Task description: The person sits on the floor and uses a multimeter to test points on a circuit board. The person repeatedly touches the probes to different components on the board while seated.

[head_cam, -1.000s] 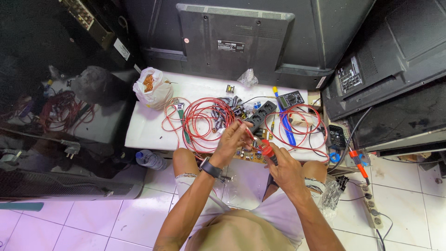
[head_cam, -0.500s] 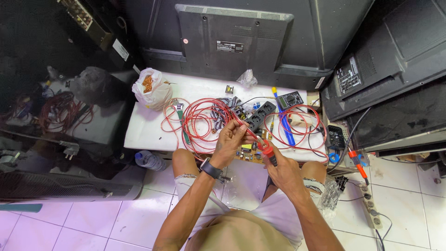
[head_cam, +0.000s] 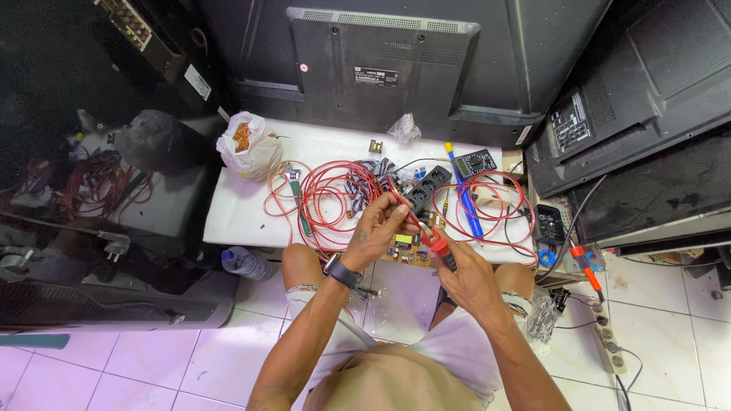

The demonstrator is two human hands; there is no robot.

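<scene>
- my left hand [head_cam: 378, 228] has its fingers curled tight around a thin red probe [head_cam: 403, 204], held low over the front edge of the desk [head_cam: 228, 213].
- my right hand [head_cam: 468, 278] has its fingers closed around a second probe [head_cam: 440, 247], red at the top with a black grip, angled up and left toward the first one.
- the two probe ends sit close together just above a small circuit board [head_cam: 403, 250] at the desk's front edge, between my knees; i cannot tell whether either tip touches it.
- a dark watch [head_cam: 340, 272] is on my left wrist.
- a tangle of red wire [head_cam: 324, 199] lies just left of my left hand and partly under it, crowding the approach from that side.
- a black power strip [head_cam: 428, 185] lies right behind the hands, with a multimeter [head_cam: 474, 163] beyond it and a blue tool [head_cam: 466, 202] alongside.
- more red wire loops [head_cam: 495, 209] lie on the desk's right end.
- a white bag [head_cam: 247, 144] with something brown inside sits at the back left corner.
- a large tv back [head_cam: 381, 68] stands against the desk's far edge.
- a plastic bottle [head_cam: 245, 262] lies on the floor by my left knee.
</scene>
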